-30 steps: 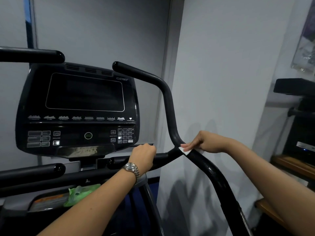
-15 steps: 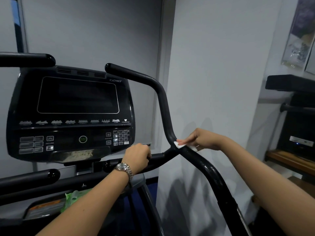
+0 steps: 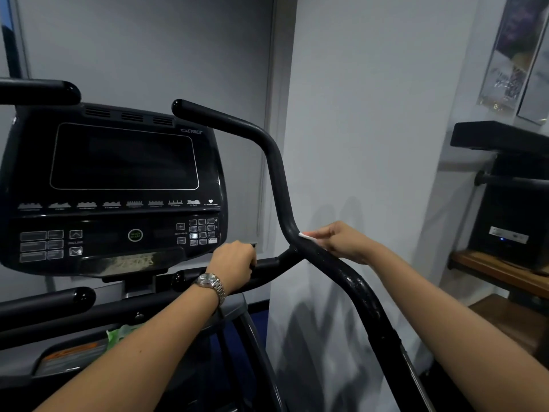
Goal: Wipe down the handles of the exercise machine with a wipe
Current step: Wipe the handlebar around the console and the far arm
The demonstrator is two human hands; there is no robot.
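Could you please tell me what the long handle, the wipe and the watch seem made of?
Handle: probably coated metal, black, with glossy wet-looking streaks. Wipe: thin white paper or cloth, too small to tell. Watch: silvery metal, shiny linked band.

a gym: cardio machine console, long black handles
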